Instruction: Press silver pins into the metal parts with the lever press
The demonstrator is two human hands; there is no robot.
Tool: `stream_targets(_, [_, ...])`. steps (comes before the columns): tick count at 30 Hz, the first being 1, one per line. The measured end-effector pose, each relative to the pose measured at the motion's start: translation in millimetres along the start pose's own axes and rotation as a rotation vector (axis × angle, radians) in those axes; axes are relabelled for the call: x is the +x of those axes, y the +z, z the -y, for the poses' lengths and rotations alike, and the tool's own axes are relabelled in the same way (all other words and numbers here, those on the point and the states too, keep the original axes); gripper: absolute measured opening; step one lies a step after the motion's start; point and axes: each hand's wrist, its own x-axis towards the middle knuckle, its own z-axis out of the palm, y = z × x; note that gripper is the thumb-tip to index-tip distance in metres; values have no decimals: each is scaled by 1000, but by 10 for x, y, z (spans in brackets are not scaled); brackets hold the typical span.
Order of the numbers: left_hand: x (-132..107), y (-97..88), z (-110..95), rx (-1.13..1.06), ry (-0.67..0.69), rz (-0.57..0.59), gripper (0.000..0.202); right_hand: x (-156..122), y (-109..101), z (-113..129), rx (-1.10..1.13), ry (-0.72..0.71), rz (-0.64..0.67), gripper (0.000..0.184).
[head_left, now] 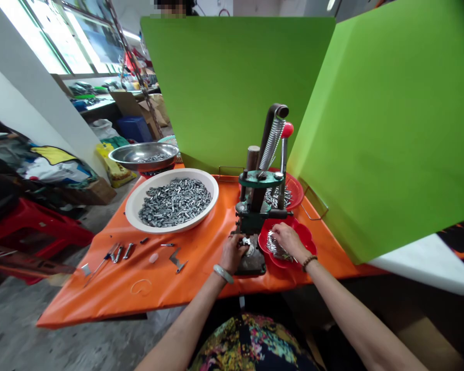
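Note:
A green hand press [255,216] with a coil spring and a red-knobbed lever stands on the orange-covered table. My left hand [232,255] is at the front of its base, fingers bent together at the small silver fixture; what they pinch is hidden. My right hand [290,240] reaches into a red scalloped bowl [308,238] beside the press. Its fingertips are drawn together at the near pile of thin shiny metal pins [277,248], and I cannot make out whether a pin is between them.
To the left, a white basin [133,208] holds many small grey metal cylinders, with a steel bowl [123,158] behind it. Another red bowl [298,191] sits behind the press. Wrenches [118,253] and a bent metal piece [175,256] lie at front left. Green panels [232,87] enclose the back and right.

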Motion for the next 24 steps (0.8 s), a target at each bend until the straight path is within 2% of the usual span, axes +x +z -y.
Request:
stream_targets(6, [-12,1,6,-6,20,-12,25,4,60,40,9,-22,27,13])
stream_targets(11, [-12,-1,5,-14,3,-9,26,-44,-15,114,120,25,-67,13])
stream_targets(13, [-11,-7,-5,-22,0,-7,25,-77,-10,227,305,62,-55,18])
stream_targets(16, [-12,-12,-15,-33,7,-4,26,-126,40,479,771,151,57,24])
stream_targets(18, [-14,-10,-14,-36,12,-8,28,-138,86,639,985,202,99,24])
stream_targets(20, [-14,-6,-7,-32,11,-11,28,-130,131,748,1069,229,98,24])
stream_targets(24, [-14,-9,-2,-8,3,-17,28,-98,204,823,1039,228,96,21])
